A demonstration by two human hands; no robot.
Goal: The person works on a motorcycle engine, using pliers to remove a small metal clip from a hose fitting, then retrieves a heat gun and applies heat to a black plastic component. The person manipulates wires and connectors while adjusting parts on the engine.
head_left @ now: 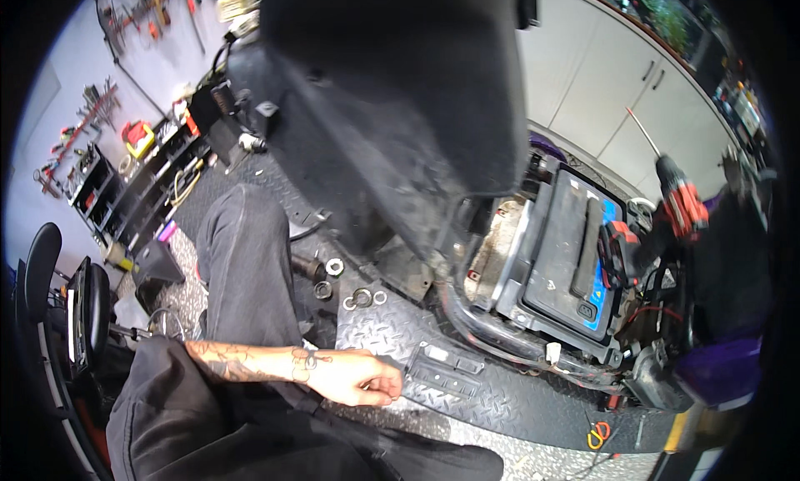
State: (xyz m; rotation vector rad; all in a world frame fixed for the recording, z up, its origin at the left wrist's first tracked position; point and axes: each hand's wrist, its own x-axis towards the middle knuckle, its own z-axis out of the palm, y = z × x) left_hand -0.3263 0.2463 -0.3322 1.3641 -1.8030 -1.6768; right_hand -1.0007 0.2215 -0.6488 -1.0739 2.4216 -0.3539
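Observation:
My left hand (357, 378) hangs past my left thigh, its forearm coming in from the left. The fingers are loosely curled, with no object showing in them; the palm side is hidden. Just right of the fingertips, a flat black plastic part (450, 371) lies on the diamond-plate mat (517, 414). My right hand is out of view. To the right, a black battery pack (567, 248) with a handle and blue label sits in a vehicle's tubular frame (475, 335). A red and black cordless drill (685, 199) rests beside it, its long bit pointing up.
A large black body panel (400, 89) rises in front of me. Several metal rings (362, 298) lie on the mat near my knee. Orange-handled scissors (598, 435) are at lower right. White cabinets (617, 72) stand behind; a tool rack (108, 189) is at far left.

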